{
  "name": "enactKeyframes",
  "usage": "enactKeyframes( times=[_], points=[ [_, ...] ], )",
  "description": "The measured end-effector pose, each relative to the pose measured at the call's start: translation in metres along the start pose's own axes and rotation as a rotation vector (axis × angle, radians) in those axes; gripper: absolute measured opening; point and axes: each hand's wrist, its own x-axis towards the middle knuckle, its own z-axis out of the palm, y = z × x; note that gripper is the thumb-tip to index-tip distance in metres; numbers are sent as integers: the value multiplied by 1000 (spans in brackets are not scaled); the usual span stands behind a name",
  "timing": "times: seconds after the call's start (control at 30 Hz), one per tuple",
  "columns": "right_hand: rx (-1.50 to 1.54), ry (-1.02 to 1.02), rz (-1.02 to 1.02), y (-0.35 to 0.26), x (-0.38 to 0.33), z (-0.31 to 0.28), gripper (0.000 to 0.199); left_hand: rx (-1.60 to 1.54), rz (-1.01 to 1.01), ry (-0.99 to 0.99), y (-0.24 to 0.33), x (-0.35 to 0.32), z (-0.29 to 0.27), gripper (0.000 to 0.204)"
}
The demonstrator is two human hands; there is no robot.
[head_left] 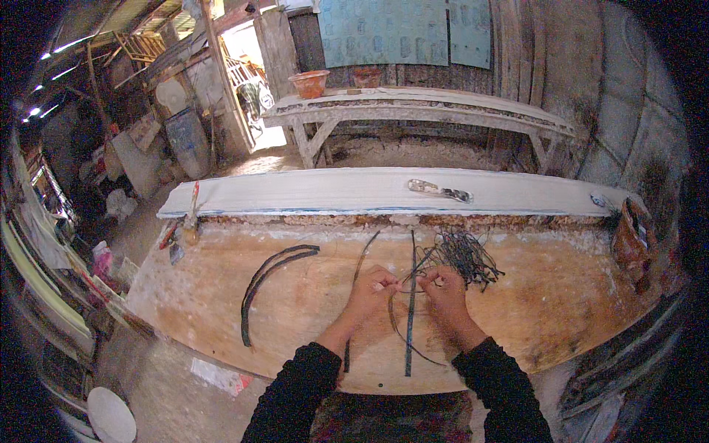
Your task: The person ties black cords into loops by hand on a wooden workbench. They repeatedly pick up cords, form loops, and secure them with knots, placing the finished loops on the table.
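Both my hands are close together over the wooden tabletop, fingertips pinched around a thin dark strip (402, 334) that loops between them and trails toward the near edge. My left hand (369, 297) grips it on one side, my right hand (444, 294) on the other. A straight black strip (409, 347) lies lengthwise on the board between the hands. Another narrow strip (365, 252) runs partly hidden beneath my left hand and wrist. Beyond my right hand sits a tangled bundle of thin black strips (473, 258). To the left rests a curved, doubled black strip (255, 292).
The wooden board (192, 295) has a raised white ledge (310, 190) behind it, carrying a knife-like tool (440, 191). A brush (192, 225) stands at the left, a brown bag-like object (632, 240) at the right. Farther back, a bench (428, 111) bears an orange basin (309, 84).
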Motion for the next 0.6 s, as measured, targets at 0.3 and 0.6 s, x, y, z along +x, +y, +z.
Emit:
enactKeyframes(
  times=[0.3,0.6],
  points=[
    [-133,186,23,39,17,-1,11,-193,202,-395,9,-16,27,10],
    [-64,270,-20,34,18,1,12,-83,192,-64,-10,-6,12,12]
  ],
)
